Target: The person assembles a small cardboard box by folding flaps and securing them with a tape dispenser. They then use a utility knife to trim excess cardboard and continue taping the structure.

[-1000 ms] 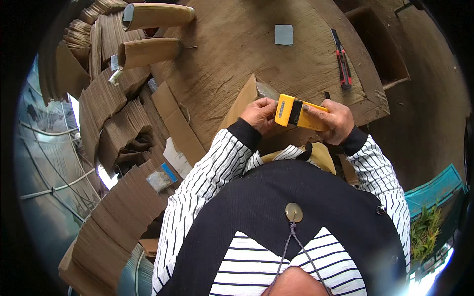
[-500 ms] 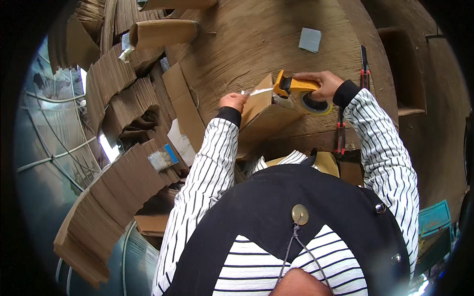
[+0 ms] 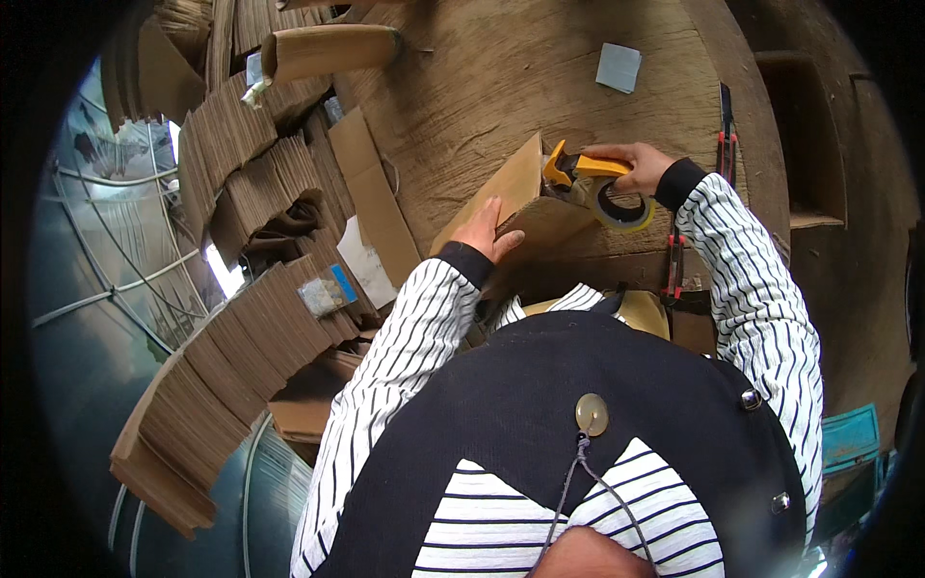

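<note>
A brown cardboard box [image 3: 511, 193] sits on the wooden table [image 3: 491, 87] close in front of me. My left hand [image 3: 488, 233] rests on its left part, fingers stretched along the cardboard and the thumb apart. In my right hand [image 3: 638, 167] is a tape dispenser [image 3: 599, 167] with a yellow handle, gripped with the fingers around it. Its head meets the box's right end, and the tape roll [image 3: 624, 210] hangs below the handle. Part of the box's near side is hidden by my left hand and sleeve.
Stacks of flattened cardboard [image 3: 231, 356] curve along the left. A loose cardboard strip [image 3: 371, 178] lies beside the box. Two red-and-black cutter knives [image 3: 726, 144] [image 3: 673, 265] lie at the table's right side. A small pale square [image 3: 618, 67] lies farther back, and an open box [image 3: 805, 144] stands at right.
My left hand has left its pinch by the white strip and come down flat onto the box, nearer me. The strip no longer shows. The dispenser stays at the box's right end, slightly tilted.
</note>
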A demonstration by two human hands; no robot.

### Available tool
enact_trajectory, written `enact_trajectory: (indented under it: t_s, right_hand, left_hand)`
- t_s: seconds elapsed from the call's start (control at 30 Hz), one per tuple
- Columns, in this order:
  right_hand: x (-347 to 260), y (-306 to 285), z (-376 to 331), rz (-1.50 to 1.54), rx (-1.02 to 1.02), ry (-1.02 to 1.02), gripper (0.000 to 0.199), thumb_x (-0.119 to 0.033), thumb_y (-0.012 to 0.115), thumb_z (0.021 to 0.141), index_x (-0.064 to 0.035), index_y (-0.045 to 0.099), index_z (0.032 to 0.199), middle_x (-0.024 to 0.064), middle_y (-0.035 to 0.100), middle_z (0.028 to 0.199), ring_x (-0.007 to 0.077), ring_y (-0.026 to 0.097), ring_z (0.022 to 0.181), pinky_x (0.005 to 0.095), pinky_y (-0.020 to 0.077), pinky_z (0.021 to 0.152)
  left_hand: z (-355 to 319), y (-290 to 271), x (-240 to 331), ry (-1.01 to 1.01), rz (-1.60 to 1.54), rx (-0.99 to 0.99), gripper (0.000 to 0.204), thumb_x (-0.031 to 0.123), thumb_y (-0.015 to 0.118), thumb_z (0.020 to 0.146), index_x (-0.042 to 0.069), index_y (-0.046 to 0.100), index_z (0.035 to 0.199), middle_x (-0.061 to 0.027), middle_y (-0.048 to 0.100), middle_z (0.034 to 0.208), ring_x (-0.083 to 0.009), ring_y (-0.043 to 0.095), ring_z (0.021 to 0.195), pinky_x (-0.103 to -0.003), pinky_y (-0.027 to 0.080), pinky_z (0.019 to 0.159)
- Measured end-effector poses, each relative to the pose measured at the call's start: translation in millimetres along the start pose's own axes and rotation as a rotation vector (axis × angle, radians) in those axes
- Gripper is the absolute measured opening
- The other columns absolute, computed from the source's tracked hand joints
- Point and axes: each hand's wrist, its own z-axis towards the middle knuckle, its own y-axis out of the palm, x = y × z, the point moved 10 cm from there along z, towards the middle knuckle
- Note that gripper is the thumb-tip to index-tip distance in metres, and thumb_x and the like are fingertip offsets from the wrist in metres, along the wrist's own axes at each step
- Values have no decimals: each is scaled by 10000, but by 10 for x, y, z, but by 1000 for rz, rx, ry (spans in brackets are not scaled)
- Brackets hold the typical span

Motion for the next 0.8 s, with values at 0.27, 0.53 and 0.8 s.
enact_trajectory:
  t_s: [0.27,0.53,0.8]
  right_hand:
    - [352,45,46,181,103,-102,703,-28,636,708,-50,462,1389,127,559,1302,169,558,1120,246,422,960]
    - [622,490,-934,281,298,19,711,-46,593,720,-60,432,1412,95,601,1211,114,589,897,224,480,791]
    - [624,1215,-1604,125,429,283,727,-22,619,712,-113,448,1412,107,632,1184,121,615,945,236,479,830]
  left_hand:
    - [746,-263,603,43,-75,51,529,350,695,826,56,505,1222,-175,571,1204,-346,548,1115,-394,454,934]
    - [625,-333,667,110,-90,194,407,327,696,809,106,574,1128,-98,632,1086,-308,615,987,-384,511,817]
    - [633,-327,638,29,-82,139,418,400,675,811,86,591,1073,-96,635,1094,-278,625,992,-380,517,818]
